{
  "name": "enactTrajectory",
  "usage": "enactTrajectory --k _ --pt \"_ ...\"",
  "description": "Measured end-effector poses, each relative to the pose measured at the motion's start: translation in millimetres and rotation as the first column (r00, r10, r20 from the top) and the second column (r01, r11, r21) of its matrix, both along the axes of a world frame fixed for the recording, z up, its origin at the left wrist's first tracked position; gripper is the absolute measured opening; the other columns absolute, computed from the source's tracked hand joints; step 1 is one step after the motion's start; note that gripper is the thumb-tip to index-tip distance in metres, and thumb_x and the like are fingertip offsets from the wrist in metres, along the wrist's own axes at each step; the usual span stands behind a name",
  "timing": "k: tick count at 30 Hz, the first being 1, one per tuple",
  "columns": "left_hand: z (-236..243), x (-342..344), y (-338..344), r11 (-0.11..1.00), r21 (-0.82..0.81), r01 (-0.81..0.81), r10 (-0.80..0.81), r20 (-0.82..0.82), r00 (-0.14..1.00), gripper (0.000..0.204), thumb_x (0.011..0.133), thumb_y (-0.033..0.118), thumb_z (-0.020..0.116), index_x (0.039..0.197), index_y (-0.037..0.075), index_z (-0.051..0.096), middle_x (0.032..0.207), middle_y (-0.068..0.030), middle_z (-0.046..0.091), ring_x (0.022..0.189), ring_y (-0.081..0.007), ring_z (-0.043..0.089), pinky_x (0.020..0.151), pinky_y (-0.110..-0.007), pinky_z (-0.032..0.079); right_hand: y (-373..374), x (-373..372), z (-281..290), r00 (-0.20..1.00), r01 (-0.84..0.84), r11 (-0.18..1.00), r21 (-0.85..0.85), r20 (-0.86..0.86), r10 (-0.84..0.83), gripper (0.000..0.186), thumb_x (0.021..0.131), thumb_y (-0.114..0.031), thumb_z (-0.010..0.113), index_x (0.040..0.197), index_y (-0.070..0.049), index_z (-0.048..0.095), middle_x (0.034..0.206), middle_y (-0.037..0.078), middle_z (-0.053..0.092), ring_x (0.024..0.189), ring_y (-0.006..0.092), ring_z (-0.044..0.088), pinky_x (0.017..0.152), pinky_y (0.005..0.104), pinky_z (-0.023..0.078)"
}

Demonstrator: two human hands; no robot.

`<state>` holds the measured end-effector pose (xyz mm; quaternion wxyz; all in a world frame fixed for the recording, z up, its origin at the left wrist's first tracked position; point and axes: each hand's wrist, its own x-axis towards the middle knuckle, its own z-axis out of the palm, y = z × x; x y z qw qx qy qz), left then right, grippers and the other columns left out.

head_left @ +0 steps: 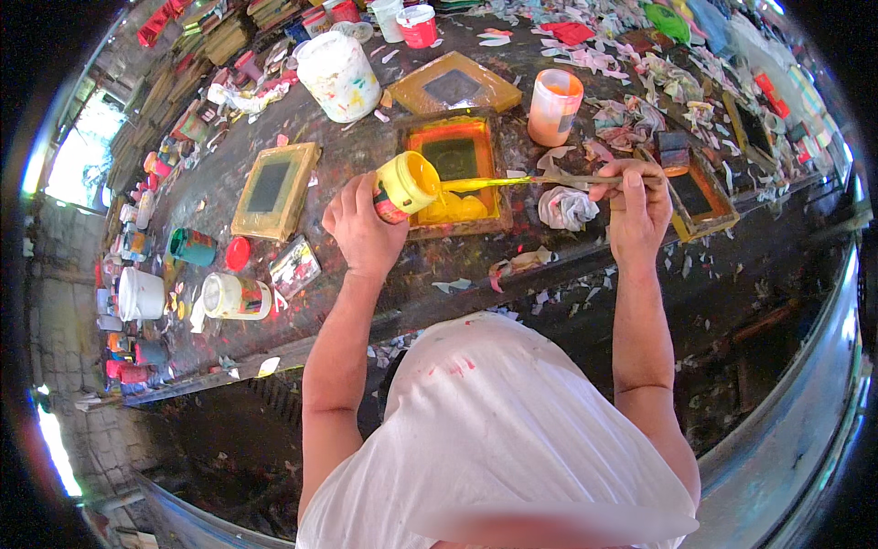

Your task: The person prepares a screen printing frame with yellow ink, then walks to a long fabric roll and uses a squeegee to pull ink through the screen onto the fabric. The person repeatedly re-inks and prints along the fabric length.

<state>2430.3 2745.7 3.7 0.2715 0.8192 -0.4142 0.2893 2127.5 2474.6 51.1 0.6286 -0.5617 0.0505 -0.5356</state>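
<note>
The paint looks wet and glossy, the tub smooth plastic, the frame at ten o'clock matt wood.

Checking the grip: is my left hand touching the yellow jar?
Touching: the head view shows the left hand holding the yellow jar by its side.

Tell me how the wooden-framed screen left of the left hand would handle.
The wooden frame looks thick-edged, so it would probably stay stiff when lifted. The dark panel inside looks like a thin sheet, so it may be fragile. Broad and low, the frame would likely slide rather than roll or tip when pushed.
</note>
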Motion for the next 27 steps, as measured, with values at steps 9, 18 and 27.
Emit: enactTrajectory --k 9,18,27 --pt "12 26 22 0.986 -0.143 -0.081 -0.008 -0.533 0.846 0.097 0.067 0.019 0.105 0.155 0.010 0.064 0.145 -0.0149 0.071 0.140 -0.0400 0.067 0.117 -0.060 0.052 0 0 -1 0.985 0.009 0.997 -0.082 -0.172 -0.023 0.015 0.122 -0.017 0.067 0.123 -0.002 0.066 0.120 0.019 0.079 0.088 0.0207 0.079 0.085 0.0393 0.067" --pt "-3 27 41 0.999 -0.035 -0.031 0.024 -0.191 0.981 0.087 0.071 0.019 0.100 0.151 0.014 0.067 0.145 -0.0148 0.072 0.138 -0.0403 0.067 0.117 -0.057 0.049 -26 5 81 0.991 -0.101 0.977 -0.189 -0.105 0.082 0.015 0.122 -0.020 0.065 0.120 -0.005 0.067 0.119 0.018 0.079 0.088 0.0229 0.077 0.084 0.0412 0.067" --pt "0 -4 11 0.943 -0.327 0.066 -0.203 -0.405 0.892 0.093 0.071 0.018 0.107 0.153 0.006 0.065 0.142 -0.0157 0.073 0.137 -0.0356 0.071 0.121 -0.051 0.055 15 89 179 0.942 -0.244 0.877 -0.414 -0.317 0.112 0.017 0.121 -0.019 0.067 0.129 -0.004 0.071 0.121 0.015 0.082 0.094 0.0205 0.080 0.092 0.0396 0.068"
